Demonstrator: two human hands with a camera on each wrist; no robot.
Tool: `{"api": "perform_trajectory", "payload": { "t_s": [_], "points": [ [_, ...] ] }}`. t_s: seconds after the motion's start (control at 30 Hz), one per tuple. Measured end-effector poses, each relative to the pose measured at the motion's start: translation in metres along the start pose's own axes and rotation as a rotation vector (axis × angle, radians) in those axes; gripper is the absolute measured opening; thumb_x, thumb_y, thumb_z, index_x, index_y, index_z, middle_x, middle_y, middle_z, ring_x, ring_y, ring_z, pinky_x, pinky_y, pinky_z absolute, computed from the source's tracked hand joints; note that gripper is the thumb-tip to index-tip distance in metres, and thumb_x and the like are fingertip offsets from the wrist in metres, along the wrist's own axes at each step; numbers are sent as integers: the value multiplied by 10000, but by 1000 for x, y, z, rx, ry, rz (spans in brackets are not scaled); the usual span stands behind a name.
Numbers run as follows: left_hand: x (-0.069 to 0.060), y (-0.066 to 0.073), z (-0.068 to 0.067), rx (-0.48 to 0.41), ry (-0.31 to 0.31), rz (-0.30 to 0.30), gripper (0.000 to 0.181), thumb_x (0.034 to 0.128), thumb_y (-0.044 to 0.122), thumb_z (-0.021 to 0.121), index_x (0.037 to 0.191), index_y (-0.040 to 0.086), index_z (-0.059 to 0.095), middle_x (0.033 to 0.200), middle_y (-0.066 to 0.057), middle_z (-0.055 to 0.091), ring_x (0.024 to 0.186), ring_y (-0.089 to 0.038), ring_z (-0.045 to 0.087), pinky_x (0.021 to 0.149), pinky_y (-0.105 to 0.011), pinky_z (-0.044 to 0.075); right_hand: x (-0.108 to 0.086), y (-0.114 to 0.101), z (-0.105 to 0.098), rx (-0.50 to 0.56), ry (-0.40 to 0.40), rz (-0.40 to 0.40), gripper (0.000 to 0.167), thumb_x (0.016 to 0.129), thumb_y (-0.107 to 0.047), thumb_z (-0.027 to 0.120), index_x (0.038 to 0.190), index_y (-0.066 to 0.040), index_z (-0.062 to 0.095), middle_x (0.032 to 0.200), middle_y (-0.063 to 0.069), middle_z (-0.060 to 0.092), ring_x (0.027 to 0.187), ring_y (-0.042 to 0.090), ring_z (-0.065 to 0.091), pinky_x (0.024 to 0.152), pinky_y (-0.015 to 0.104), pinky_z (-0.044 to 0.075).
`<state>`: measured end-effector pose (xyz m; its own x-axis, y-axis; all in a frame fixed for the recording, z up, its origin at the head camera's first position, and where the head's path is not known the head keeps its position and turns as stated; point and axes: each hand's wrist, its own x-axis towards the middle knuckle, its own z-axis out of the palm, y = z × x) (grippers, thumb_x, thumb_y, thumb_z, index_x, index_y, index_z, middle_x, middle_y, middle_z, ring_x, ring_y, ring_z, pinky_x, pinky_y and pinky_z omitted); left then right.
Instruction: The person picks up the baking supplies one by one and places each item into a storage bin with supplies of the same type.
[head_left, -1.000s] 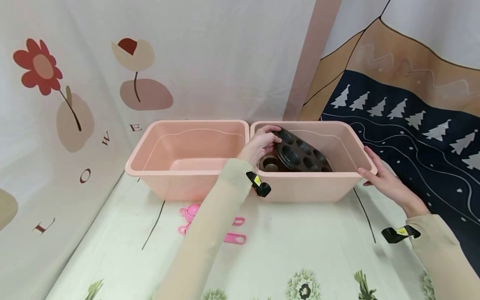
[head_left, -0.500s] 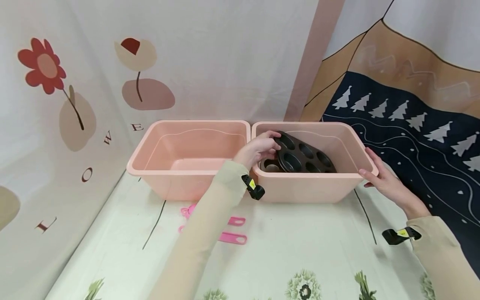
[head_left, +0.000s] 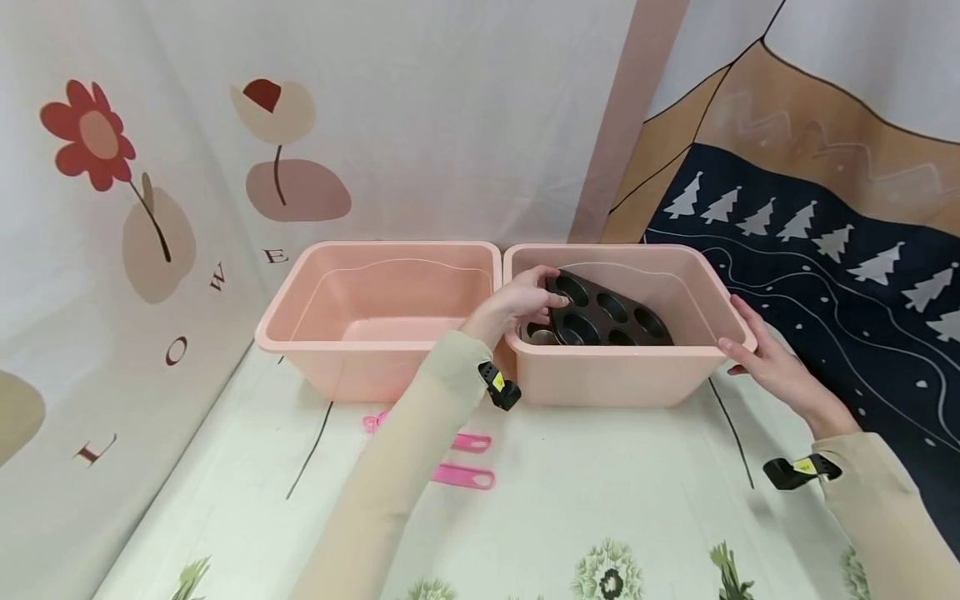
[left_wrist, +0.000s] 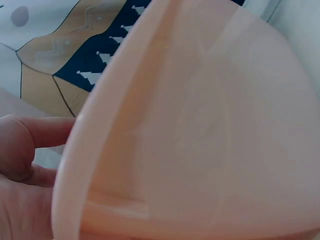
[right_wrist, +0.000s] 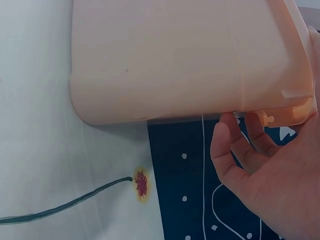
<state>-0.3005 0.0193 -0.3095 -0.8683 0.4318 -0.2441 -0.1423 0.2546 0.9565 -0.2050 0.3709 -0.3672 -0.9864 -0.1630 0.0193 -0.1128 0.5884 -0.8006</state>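
Observation:
In the head view a dark muffin pan (head_left: 613,310) lies tilted inside the right pink bin (head_left: 622,375). My left hand (head_left: 517,304) reaches over that bin's left rim and holds the pan's upper left corner between thumb and fingers. Beneath the pan, part of another dark round-cupped mould (head_left: 538,333) shows. The left wrist view has the bin's wall (left_wrist: 190,120) hiding the pan and much of the hand. My right hand (head_left: 772,362) grips the bin's right rim near the front corner; its curled fingers (right_wrist: 225,150) sit under the rim in the right wrist view.
Another pink bin (head_left: 375,371) stands directly left of the first, with its visible inside bare. Two pink long-handled items (head_left: 465,477) lie on the pale tablecloth (head_left: 600,492) in front, partly hidden by my left sleeve. A printed curtain (head_left: 450,125) hangs behind the bins.
My left hand has lowered the muffin pan's upper left corner a little deeper into the right bin. The right hand stays on the rim.

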Motion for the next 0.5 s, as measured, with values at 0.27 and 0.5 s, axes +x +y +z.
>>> {"api": "perform_trajectory", "payload": {
  "t_s": [0.27, 0.5],
  "points": [
    [-1, -10, 9, 43, 48, 35, 686, 911, 182, 687, 1499, 130, 337, 1544, -103, 265, 1322, -298, 380, 1042, -490, 377, 0, -1, 0, 8, 7, 2, 755, 1046, -260, 431, 1541, -201, -137, 1515, 309, 81, 1142, 318, 324, 701, 228, 476],
    [0, -14, 20, 46, 114, 49, 646, 953, 172, 603, 1518, 137, 291, 1547, -115, 268, 1373, -271, 308, 1101, -485, 284, 0, -1, 1, 16, 10, -12, 754, 1045, -247, 431, 1540, -169, -133, 1516, 313, 74, 1154, 373, 311, 698, 237, 476]
  ]
}}
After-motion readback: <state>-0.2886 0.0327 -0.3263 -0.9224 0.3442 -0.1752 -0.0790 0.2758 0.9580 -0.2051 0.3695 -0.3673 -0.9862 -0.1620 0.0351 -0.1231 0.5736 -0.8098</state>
